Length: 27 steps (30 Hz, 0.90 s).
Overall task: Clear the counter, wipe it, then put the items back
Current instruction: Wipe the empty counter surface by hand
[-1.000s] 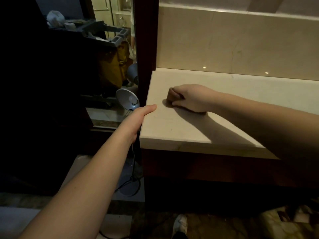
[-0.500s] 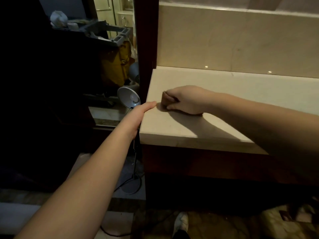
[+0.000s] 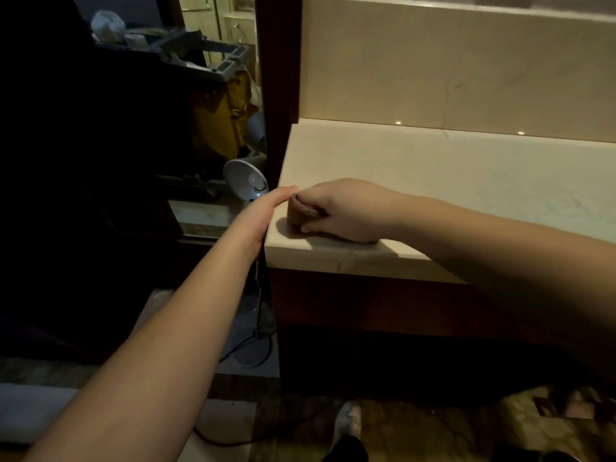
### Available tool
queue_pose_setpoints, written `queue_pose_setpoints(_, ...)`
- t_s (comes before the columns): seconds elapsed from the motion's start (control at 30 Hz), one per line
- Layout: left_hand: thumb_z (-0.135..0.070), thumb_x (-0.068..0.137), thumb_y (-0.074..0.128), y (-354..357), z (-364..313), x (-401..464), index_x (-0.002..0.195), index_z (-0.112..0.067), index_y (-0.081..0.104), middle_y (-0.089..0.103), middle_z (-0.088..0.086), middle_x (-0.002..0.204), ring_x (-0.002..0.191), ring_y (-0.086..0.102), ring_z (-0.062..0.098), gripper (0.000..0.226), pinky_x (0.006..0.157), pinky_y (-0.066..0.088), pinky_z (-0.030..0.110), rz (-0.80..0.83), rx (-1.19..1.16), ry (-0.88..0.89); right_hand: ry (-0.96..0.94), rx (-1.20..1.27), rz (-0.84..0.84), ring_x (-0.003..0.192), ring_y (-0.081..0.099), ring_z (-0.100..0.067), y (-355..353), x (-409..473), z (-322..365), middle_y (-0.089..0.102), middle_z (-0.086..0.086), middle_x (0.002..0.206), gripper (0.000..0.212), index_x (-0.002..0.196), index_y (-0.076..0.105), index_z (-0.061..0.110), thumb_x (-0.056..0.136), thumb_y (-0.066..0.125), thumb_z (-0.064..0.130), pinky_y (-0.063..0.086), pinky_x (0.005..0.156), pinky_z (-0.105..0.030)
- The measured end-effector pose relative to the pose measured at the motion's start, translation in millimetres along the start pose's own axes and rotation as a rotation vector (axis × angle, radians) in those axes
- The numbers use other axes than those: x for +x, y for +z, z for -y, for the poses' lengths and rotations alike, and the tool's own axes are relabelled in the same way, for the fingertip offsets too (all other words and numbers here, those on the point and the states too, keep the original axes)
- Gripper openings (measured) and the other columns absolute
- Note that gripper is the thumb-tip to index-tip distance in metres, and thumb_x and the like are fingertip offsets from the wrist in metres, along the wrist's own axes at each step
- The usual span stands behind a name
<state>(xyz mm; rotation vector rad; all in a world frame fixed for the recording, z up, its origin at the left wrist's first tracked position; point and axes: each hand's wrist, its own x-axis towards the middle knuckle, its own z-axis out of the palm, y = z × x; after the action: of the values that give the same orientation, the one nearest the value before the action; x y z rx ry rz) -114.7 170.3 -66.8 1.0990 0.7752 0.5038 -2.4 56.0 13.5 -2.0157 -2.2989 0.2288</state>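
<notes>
While the right hand (image 3: 336, 211) rubs the near left corner of the surface (image 3: 450, 175), its fingers (image 3: 311, 210) are curled tight around a small brown pad (image 3: 294, 215), which looks like a sponge or a folded cloth; I cannot tell which. The pad is pressed down on the stone, very near the left edge. The left hand (image 3: 263, 211) lies flat along that left edge, its fingers straight and holding nothing, the tips close to the right hand; it seems ready to catch crumbs or only to steady the body.

No items stand on the part of the surface that is visible, so I judge the clearing is done and the wiping is in progress, now at the last corner on this side. How much of the right part is already wiped is not possible to see. What is left: to finish the wipe and then to bring the items back. Where these items wait, the view does not show.

Left of the surface, lower down, there is a white lamp (image 3: 246, 180), and far behind it a cart (image 3: 200, 55) with a yellow bag (image 3: 223, 125). A shoe (image 3: 348, 421) is on the floor below.
</notes>
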Motion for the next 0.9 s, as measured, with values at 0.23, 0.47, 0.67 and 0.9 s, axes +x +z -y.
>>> queue_pose_setpoints(0.23,-0.031,0.094,0.059,-2,-1,-6,0.098,-0.016,0.068,0.077,0.002,0.085,0.081,0.073,0.019,0.018,0.079,0.055,0.034,0.023,-0.004,-0.024,0.110,0.040,0.157,0.094,0.054,-0.014,-13,-65,-21,0.056,0.012,0.098,0.011,0.098,0.054,0.028,0.091,0.061,0.032,0.032,0.072,-0.024)
queue_pose_setpoints(0.47,-0.033,0.091,0.062,-1,-4,-7,0.105,-0.013,0.068,0.076,0.008,0.093,0.088,0.071,0.025,0.025,0.082,0.054,0.035,-0.017,0.024,-0.055,0.142,0.015,-0.015,0.093,0.050,-0.015,-4,-16,-15,0.063,0.003,0.114,0.017,0.108,0.057,0.028,0.092,0.058,0.035,0.034,0.076,-0.028)
queue_pose_setpoints(0.67,-0.034,0.090,0.065,-2,-5,-7,0.102,-0.014,0.069,0.076,0.006,0.095,0.094,0.072,0.025,0.024,0.087,0.055,0.038,-0.036,0.048,-0.073,0.111,-0.014,0.116,0.092,0.054,-0.016,-8,-67,-24,0.062,0.007,0.106,0.019,0.106,0.059,0.024,0.091,0.060,0.036,0.041,0.076,-0.031)
queue_pose_setpoints(0.9,-0.040,0.088,0.067,-1,-14,-9,0.118,-0.012,0.064,0.075,0.006,0.099,0.088,0.073,0.022,0.041,0.072,0.057,0.034,-0.137,0.243,-0.080,0.290,-0.064,-0.003,0.088,0.048,-0.022,-21,-1,-64,0.064,-0.004,0.108,0.012,0.098,0.052,0.029,0.093,0.056,0.039,0.035,0.077,-0.032)
